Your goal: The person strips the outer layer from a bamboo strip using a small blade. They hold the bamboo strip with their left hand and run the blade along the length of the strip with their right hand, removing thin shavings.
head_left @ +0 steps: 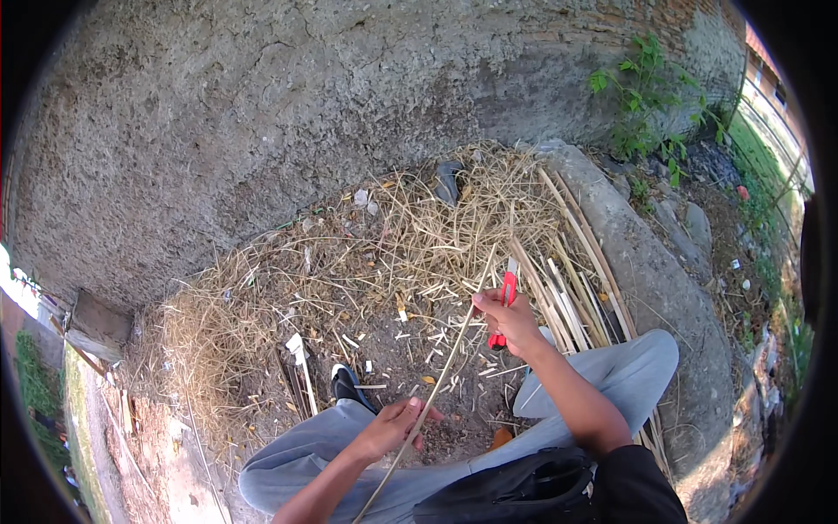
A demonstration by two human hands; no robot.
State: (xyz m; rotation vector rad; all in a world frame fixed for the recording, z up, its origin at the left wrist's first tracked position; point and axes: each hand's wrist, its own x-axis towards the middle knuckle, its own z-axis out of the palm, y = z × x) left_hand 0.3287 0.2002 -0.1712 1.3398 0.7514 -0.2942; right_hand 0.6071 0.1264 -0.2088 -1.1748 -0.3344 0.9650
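A long, thin wooden or bamboo strip slants from the lower edge up past both hands. My left hand is closed loosely around its lower part, near my lap. Higher up, my right hand grips a red utility knife with its blade out, pointing away from me. The thumb of that hand lies against the strip, close to the strip's upper end. Several split strips lie in a bundle beyond my right hand. Pale short offcuts are scattered on the soil between my legs.
Dry straw covers the ground up to a rough concrete wall. A stone kerb borders the right side, with a green plant behind it. A dark shoe and a pale-headed stick are at left.
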